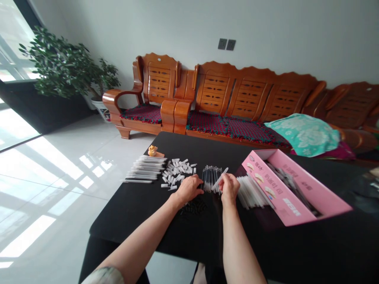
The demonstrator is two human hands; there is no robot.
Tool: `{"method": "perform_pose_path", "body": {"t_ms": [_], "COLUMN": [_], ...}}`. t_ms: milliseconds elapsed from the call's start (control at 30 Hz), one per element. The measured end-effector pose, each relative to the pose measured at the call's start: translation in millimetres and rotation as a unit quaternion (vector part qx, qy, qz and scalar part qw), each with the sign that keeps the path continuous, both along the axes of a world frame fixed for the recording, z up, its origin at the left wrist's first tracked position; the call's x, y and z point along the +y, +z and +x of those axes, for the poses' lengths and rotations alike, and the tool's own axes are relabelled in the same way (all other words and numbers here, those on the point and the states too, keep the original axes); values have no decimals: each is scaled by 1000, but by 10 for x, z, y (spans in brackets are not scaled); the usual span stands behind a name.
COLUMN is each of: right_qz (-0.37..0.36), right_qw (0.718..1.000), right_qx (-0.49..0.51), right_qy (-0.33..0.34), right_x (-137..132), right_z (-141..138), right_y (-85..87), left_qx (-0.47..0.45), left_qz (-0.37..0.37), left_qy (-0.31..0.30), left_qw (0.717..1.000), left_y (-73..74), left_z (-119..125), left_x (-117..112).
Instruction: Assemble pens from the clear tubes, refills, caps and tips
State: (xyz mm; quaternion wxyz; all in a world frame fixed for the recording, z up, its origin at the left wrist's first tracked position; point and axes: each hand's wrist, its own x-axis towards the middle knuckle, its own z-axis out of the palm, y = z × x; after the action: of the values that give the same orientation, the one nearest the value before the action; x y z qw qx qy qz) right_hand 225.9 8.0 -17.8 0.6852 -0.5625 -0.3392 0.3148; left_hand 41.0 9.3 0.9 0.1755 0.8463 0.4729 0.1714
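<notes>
**Q:** Identify the rear boundary of the room.

**A:** A pale grey wall (275, 35) fitted with a twin wall socket panel (226, 44). Against it stands a carved wooden settee (213, 88) with red woven seat pads (207, 122).

**Q:** Identify the floor and light source.

**A:** Glossy white floor tiles (53, 221) reflect daylight from a tall window (14, 51) at left. A potted broadleaf plant (63, 67) in a white pot (99, 108) stands beside it.

On the table (124, 221) I have plastic tubes (143, 169) farthest left, loose caps (177, 170) just right of them, then a bundle of pen refills (211, 177), then more tubes (251, 192) beside an open box (281, 175). A small figurine (152, 151) sits behind the caps. My left hand (189, 189) is before the caps, above a heap of small parts (194, 206); my right hand (229, 188) holds a single tube (220, 177) over the refills. A wooden sofa (237, 88) stands behind the table.
</notes>
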Motion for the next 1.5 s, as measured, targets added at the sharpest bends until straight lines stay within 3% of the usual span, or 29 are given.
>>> {"method": "perform_pose_path", "body": {"t_ms": [100,300,467,700,867,967,1133,1233,1500], "right_qz": [-9,-12,-12,8,35,61,111,120,110], "right_qw": [1000,999,999,997,988,978,966,968,972], "right_qx": [3,-3,-6,48,133,189,231,222,206], "right_qy": [10,35,41,61,72,69,7,-18,-9], "right_x": [6,-6,-13,-8,4,16,41,53,53], "right_z": [-26,-64,-69,-105,-97,-19,168,237,216], "right_y": [-5,-6,9,28,83,106,105,96,94], "left_qx": [21,82,109,44,-187,-253,-235,-210,-183], "left_qz": [9,15,-9,-26,-148,-178,-191,-190,-194], "left_qy": [11,107,152,199,142,80,18,15,13], "left_qw": [1000,991,982,979,961,948,953,959,964], "left_y": [32,74,67,47,45,64,98,120,148], "left_z": [-50,-15,10,-156,-368,-415,-377,-363,-359], "left_x": [22,-48,-70,-27,-78,-121,-163,-175,-183]}}
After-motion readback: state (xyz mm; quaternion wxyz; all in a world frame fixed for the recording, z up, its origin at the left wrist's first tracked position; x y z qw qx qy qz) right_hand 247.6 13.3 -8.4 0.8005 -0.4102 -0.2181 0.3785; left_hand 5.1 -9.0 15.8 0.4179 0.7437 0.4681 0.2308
